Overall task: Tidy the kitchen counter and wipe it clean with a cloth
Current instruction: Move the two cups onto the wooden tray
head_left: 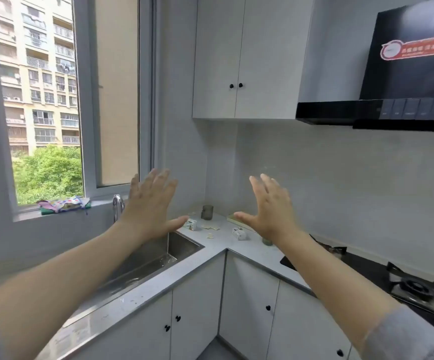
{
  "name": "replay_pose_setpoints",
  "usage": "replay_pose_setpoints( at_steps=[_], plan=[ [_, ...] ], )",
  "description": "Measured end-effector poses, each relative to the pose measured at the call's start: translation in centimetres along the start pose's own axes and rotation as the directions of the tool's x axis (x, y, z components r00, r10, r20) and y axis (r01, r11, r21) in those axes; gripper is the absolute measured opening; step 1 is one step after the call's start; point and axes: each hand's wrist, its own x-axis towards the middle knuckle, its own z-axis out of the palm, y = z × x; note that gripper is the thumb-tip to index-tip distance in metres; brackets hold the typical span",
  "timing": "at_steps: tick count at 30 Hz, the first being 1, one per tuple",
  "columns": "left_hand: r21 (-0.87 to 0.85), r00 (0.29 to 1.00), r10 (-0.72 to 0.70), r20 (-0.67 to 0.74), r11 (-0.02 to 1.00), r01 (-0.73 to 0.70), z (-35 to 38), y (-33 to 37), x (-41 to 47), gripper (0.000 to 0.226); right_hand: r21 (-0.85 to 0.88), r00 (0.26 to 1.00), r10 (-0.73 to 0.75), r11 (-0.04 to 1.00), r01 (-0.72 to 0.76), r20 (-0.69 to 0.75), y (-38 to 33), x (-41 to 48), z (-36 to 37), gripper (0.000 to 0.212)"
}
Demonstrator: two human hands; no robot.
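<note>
Both my hands are raised in front of me with fingers spread, holding nothing. My left hand [149, 206] hovers over the far end of the sink. My right hand [270, 207] hovers above the corner of the grey counter [210, 249]. On that corner lie a dark glass cup [207, 212], two small crumpled cartons [191, 224] [239, 233], a few pale paper scraps [210, 228] and a yellowish sponge [234, 219]. A small greenish glass [267, 241] stands partly hidden under my right wrist. Colourful cloths [64, 204] lie on the window sill.
A steel sink [184, 245] with a chrome tap [118, 207] runs along the left under the window. A black gas hob [415, 285] sits at the right, with a black range hood [402, 110] above it. White wall cabinets [239, 74] hang over the corner.
</note>
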Motion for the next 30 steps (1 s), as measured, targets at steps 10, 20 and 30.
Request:
replay_pose_setpoints(
  at_steps=[10,20,30],
  plan=[
    [-0.466,0.991,0.125,0.043,0.880,-0.091,10.9,7.7,0.9,0.052,0.162,0.972,0.150,0.970,-0.180,0.182,8.5,-2.6,8.4,0.039],
    [-0.646,0.955,0.155,0.254,0.762,0.048,25.2,10.0,9.6,0.037,0.230,0.851,0.404,0.841,-0.489,0.335,14.8,2.4,20.1,0.020],
    [-0.736,0.877,0.264,0.400,0.663,0.136,36.5,15.2,18.2,0.035,0.242,0.743,0.535,0.721,-0.650,0.402,20.8,7.9,28.8,0.016]
  ],
)
